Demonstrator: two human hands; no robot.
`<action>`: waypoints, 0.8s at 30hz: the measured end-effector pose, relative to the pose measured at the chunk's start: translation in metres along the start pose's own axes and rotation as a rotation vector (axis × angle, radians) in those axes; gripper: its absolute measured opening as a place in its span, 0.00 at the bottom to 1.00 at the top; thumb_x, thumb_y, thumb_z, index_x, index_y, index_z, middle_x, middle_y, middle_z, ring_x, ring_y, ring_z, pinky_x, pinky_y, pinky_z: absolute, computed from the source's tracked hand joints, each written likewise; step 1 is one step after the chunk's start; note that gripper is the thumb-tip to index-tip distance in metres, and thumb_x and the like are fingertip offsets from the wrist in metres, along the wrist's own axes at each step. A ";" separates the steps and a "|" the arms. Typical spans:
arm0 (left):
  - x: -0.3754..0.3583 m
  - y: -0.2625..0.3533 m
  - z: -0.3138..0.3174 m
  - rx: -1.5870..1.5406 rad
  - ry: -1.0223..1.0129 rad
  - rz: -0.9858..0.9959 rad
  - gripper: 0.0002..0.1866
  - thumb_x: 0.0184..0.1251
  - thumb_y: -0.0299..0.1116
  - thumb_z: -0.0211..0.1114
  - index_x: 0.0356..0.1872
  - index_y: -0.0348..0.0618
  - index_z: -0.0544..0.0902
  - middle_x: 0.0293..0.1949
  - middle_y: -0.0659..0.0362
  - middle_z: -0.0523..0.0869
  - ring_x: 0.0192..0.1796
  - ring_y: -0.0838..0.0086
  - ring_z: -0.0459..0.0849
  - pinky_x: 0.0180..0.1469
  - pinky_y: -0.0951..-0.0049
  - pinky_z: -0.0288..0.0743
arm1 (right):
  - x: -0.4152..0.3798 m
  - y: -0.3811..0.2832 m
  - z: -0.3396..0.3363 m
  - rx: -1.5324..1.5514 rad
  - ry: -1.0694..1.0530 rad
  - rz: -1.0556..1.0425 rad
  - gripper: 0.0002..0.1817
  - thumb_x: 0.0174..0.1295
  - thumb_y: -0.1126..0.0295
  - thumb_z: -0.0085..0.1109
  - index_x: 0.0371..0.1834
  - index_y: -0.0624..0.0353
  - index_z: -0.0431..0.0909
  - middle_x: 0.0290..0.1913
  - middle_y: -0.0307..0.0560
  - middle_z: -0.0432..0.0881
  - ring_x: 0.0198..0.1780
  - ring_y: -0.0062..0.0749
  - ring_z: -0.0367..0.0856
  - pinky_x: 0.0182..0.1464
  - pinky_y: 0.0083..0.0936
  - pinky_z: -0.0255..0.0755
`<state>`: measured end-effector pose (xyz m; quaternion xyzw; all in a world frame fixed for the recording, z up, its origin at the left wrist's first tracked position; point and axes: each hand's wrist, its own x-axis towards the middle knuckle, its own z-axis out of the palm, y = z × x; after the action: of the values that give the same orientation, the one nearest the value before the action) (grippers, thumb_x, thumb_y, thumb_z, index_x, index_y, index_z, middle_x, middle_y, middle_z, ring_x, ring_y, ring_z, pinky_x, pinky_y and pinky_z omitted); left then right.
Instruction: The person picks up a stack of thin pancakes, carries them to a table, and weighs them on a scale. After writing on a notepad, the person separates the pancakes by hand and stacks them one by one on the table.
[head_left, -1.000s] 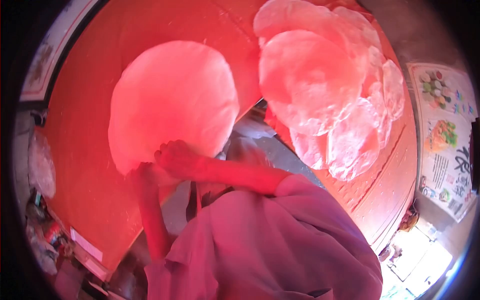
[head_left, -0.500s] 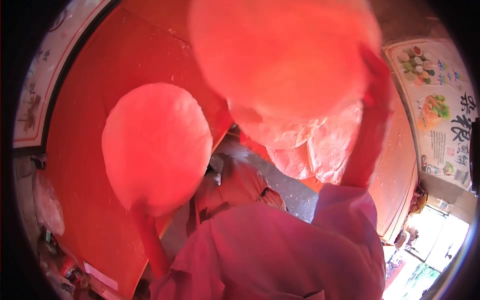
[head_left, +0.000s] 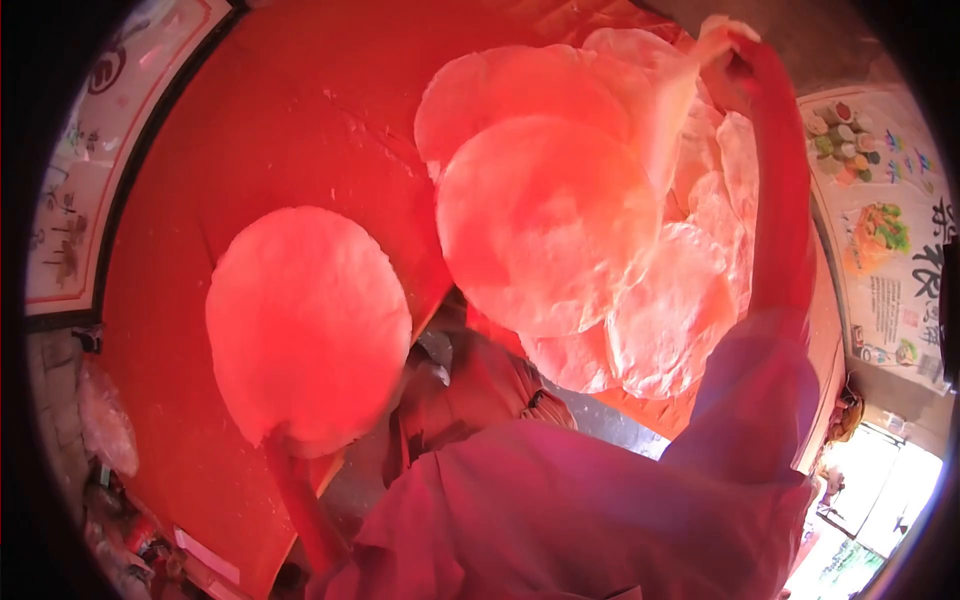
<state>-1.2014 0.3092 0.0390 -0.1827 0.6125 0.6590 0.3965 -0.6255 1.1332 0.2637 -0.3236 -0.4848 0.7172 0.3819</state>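
Note:
A thin, round flatbread (head_left: 310,320) lies at the left of the red table, overhanging its near edge a little. My left hand (head_left: 278,442) is at its near rim, thumb side over the edge and the other fingers hidden. Farther right, several pale rounds overlap in a spread-out pile, with one broad flatbread (head_left: 545,225) on top. My right hand (head_left: 742,55) is stretched to the far right of this pile, fingers pinched on the edge of a thin flatbread sheet (head_left: 680,110) that hangs down in a fold.
The red table (head_left: 230,150) has an angled gap at its near side. Printed posters (head_left: 875,230) hang at the right and a framed panel (head_left: 75,200) at the left. A clear plastic bag (head_left: 105,420) is at the left. Bright light enters at the lower right.
A large flatbread that was raised close to the camera beside my right hand has come down over the pile. My right hand has moved outward to the right. My left hand stays at its flatbread.

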 end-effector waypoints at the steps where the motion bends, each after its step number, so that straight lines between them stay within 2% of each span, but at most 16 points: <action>1: -0.006 0.000 0.000 -0.011 0.009 0.003 0.26 0.63 0.31 0.62 0.62 0.37 0.68 0.55 0.54 0.76 0.56 0.68 0.76 0.54 0.69 0.75 | 0.029 -0.016 -0.010 0.000 -0.056 -0.001 0.14 0.60 0.80 0.54 0.50 0.65 0.75 0.44 0.45 0.81 0.42 0.30 0.80 0.47 0.24 0.77; 2: -0.009 0.000 0.001 -0.014 0.007 0.012 0.27 0.63 0.31 0.62 0.63 0.37 0.67 0.55 0.54 0.76 0.57 0.67 0.76 0.55 0.69 0.75 | 0.048 -0.037 -0.022 0.017 -0.016 -0.063 0.14 0.60 0.80 0.55 0.50 0.65 0.74 0.44 0.46 0.81 0.42 0.31 0.80 0.46 0.25 0.77; 4: -0.026 0.002 0.015 -0.008 -0.019 0.023 0.27 0.63 0.31 0.62 0.63 0.37 0.67 0.56 0.54 0.76 0.57 0.67 0.76 0.55 0.68 0.75 | 0.042 -0.045 0.007 0.035 0.103 -0.205 0.15 0.60 0.79 0.55 0.51 0.64 0.73 0.43 0.47 0.80 0.41 0.32 0.80 0.44 0.26 0.77; 6: -0.036 0.004 0.031 0.028 -0.096 0.027 0.26 0.64 0.30 0.61 0.63 0.39 0.68 0.56 0.56 0.76 0.57 0.67 0.76 0.56 0.67 0.75 | 0.028 -0.029 0.026 0.033 0.188 -0.280 0.15 0.60 0.78 0.55 0.51 0.64 0.72 0.42 0.48 0.80 0.41 0.34 0.80 0.43 0.28 0.78; 8: -0.032 0.003 0.016 -0.014 -0.117 0.066 0.24 0.65 0.29 0.60 0.62 0.40 0.68 0.57 0.56 0.76 0.58 0.66 0.75 0.57 0.66 0.75 | 0.016 0.002 0.037 0.011 0.262 -0.292 0.16 0.60 0.77 0.56 0.52 0.64 0.72 0.41 0.49 0.80 0.40 0.35 0.80 0.41 0.30 0.78; 9: -0.031 0.002 0.010 -0.036 -0.127 0.084 0.23 0.66 0.29 0.59 0.62 0.40 0.69 0.58 0.56 0.75 0.59 0.66 0.75 0.58 0.65 0.74 | 0.009 0.025 0.041 0.001 0.300 -0.280 0.16 0.61 0.76 0.56 0.52 0.64 0.71 0.41 0.49 0.80 0.40 0.36 0.80 0.40 0.30 0.78; 11: -0.051 0.012 0.039 -0.021 -0.219 0.177 0.22 0.66 0.28 0.59 0.61 0.39 0.69 0.58 0.56 0.76 0.58 0.66 0.76 0.58 0.65 0.74 | -0.004 0.100 0.048 0.031 0.290 -0.189 0.17 0.61 0.75 0.57 0.53 0.64 0.70 0.40 0.51 0.80 0.39 0.37 0.80 0.38 0.32 0.78; 12: -0.058 0.019 0.056 -0.014 -0.267 0.227 0.22 0.66 0.27 0.59 0.61 0.39 0.69 0.57 0.55 0.76 0.58 0.66 0.76 0.58 0.65 0.74 | 0.058 0.197 -0.055 0.421 0.115 -0.124 0.11 0.62 0.69 0.53 0.47 0.59 0.73 0.38 0.46 0.79 0.36 0.36 0.80 0.33 0.35 0.75; 13: -0.060 0.023 0.061 0.030 -0.238 0.219 0.24 0.65 0.26 0.59 0.62 0.39 0.67 0.58 0.55 0.75 0.58 0.65 0.75 0.58 0.66 0.74 | -0.005 0.208 0.046 0.088 0.218 -0.063 0.12 0.62 0.68 0.54 0.46 0.59 0.74 0.37 0.46 0.79 0.36 0.36 0.80 0.34 0.34 0.75; 14: -0.062 0.027 0.064 0.077 -0.208 0.209 0.26 0.65 0.25 0.59 0.64 0.39 0.66 0.59 0.54 0.74 0.59 0.65 0.75 0.58 0.66 0.73 | -0.050 0.235 0.131 -0.070 0.192 -0.021 0.12 0.61 0.67 0.55 0.45 0.59 0.75 0.36 0.46 0.80 0.36 0.35 0.80 0.34 0.34 0.75; 15: -0.063 0.032 0.070 0.125 -0.180 0.201 0.28 0.64 0.24 0.60 0.66 0.40 0.64 0.59 0.54 0.73 0.60 0.65 0.74 0.58 0.67 0.73 | -0.085 0.263 0.203 -0.182 0.097 0.015 0.13 0.60 0.66 0.57 0.45 0.59 0.76 0.36 0.46 0.80 0.36 0.35 0.80 0.35 0.33 0.75; 18: -0.083 0.041 0.115 0.211 -0.175 0.312 0.30 0.64 0.24 0.59 0.68 0.38 0.61 0.60 0.53 0.73 0.57 0.66 0.75 0.57 0.68 0.73 | -0.183 0.328 0.405 -0.496 -0.372 0.032 0.14 0.57 0.62 0.61 0.43 0.59 0.80 0.34 0.46 0.81 0.36 0.33 0.81 0.36 0.31 0.74; 20: -0.056 0.035 0.090 0.205 -0.233 0.301 0.30 0.65 0.25 0.59 0.68 0.38 0.61 0.58 0.52 0.74 0.56 0.66 0.77 0.56 0.67 0.74 | -0.231 0.361 0.498 -0.553 -0.572 -0.050 0.16 0.56 0.60 0.64 0.42 0.59 0.82 0.33 0.46 0.82 0.36 0.32 0.81 0.37 0.30 0.74; 21: -0.046 0.034 0.078 0.201 -0.261 0.294 0.29 0.66 0.26 0.59 0.68 0.38 0.62 0.57 0.51 0.75 0.55 0.66 0.77 0.55 0.67 0.75 | -0.245 0.376 0.520 -0.492 -0.610 -0.053 0.15 0.54 0.60 0.65 0.39 0.60 0.82 0.33 0.45 0.82 0.36 0.33 0.81 0.36 0.29 0.73; 22: -0.051 0.036 0.081 0.252 -0.206 0.297 0.30 0.66 0.26 0.60 0.68 0.37 0.61 0.57 0.52 0.75 0.54 0.66 0.78 0.54 0.68 0.75 | -0.259 0.392 0.541 -0.431 -0.648 -0.055 0.15 0.53 0.60 0.66 0.36 0.60 0.83 0.33 0.45 0.83 0.36 0.34 0.81 0.36 0.29 0.73; 24: -0.062 0.040 0.098 0.349 -0.077 0.301 0.30 0.66 0.27 0.60 0.68 0.36 0.61 0.56 0.52 0.76 0.52 0.67 0.79 0.51 0.69 0.76 | -0.267 0.402 0.554 -0.412 -0.702 -0.039 0.15 0.52 0.61 0.65 0.36 0.61 0.82 0.33 0.46 0.83 0.36 0.35 0.82 0.37 0.30 0.73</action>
<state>-1.1689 0.3866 0.1290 0.0071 0.7218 0.6014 0.3425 -1.0486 0.5592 0.0876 -0.1198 -0.7253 0.6646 0.1340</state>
